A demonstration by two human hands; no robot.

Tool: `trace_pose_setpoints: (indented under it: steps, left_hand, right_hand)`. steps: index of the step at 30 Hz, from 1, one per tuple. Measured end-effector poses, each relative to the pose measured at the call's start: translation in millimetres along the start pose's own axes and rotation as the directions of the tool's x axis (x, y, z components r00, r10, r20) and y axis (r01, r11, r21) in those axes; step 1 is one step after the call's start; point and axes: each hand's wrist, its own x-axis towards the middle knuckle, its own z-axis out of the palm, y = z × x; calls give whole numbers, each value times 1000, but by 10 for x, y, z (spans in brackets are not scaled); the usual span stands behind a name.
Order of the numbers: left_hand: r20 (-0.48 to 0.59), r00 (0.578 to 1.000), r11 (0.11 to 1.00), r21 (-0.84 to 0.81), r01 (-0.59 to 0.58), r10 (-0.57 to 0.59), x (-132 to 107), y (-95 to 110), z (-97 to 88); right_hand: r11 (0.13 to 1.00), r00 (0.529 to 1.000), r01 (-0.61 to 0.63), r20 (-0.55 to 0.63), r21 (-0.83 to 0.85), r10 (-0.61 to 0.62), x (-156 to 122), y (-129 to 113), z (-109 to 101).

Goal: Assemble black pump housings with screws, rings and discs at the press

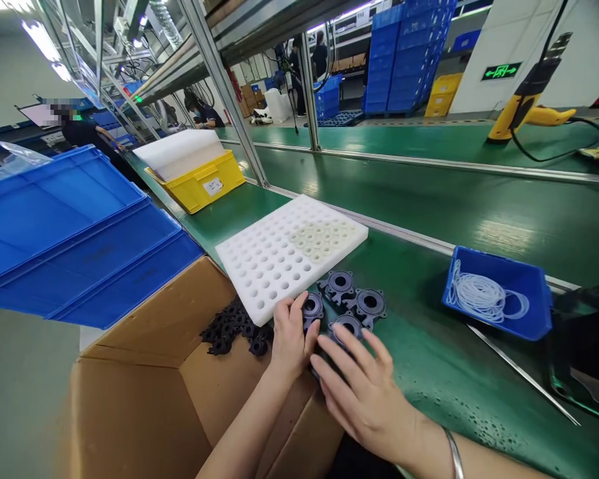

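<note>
Several black round flanged parts (355, 299) lie together on the green bench, just in front of a white foam tray (279, 259) full of round holes. My left hand (289, 336) rests at the tray's near edge, fingers bent around one black part (312, 307). My right hand (364, 386) lies flat with fingers stretched over another black part (348, 326), touching it. A few cream rings (324, 236) sit in the tray's far holes. More black parts (232, 329) are piled in the cardboard box (170, 372) at my left.
A small blue bin (529, 283) with white rings (484, 296) stands at the right, a thin metal rod (524, 376) below it. Blue crates (74, 233) lean at the left. A yellow crate (202, 183) sits farther back, a yellow tool (526, 110) hangs at right. Other people work behind.
</note>
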Motion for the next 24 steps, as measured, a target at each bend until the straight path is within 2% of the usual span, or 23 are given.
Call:
trace_pose_setpoints:
  steps: [4, 7, 9, 10, 12, 14, 16, 18, 21, 24]
  left_hand:
    - [63, 995, 997, 9, -80, 80, 71, 47, -87]
    - [-17, 990, 988, 66, -140, 141, 210, -4, -240]
    - [-77, 989, 979, 166, -115, 129, 372, -109, -372]
    - [-63, 992, 972, 218, -92, 108, 463, -179, -438]
    - [104, 991, 954, 277, -114, 88, 624, -326, -551]
    - [280, 956, 940, 294, -175, 91, 717, -442, -616]
    - [338, 939, 920, 342, -191, 69, 733, -494, -627]
    - [323, 946, 894, 420, -160, 17, 709, -489, -596]
    - [267, 962, 867, 491, -86, -56, 705, -468, -522]
    - [215, 969, 854, 520, -10, -120, 789, -536, -443]
  right_hand:
    - [970, 972, -223, 56, -99, 229, 37, 185, -27]
    - [962, 960, -239, 116, -131, 254, 74, 275, 44]
    - [966, 961, -226, 132, -123, 242, 85, 292, 88]
    - [968, 962, -224, 132, -115, 238, 87, 292, 101]
    - [970, 964, -227, 118, -92, 237, 86, 285, 100]
    - [977, 974, -207, 86, -49, 210, 76, 270, 61]
    - [994, 992, -111, 59, 24, 109, 56, 240, -5]
    - [991, 996, 68, 46, 112, -73, 28, 187, -75]
    - [917, 932, 334, 72, 217, -356, -12, 77, -140]
    - [846, 856, 454, 127, 279, -501, -39, -21, -123]
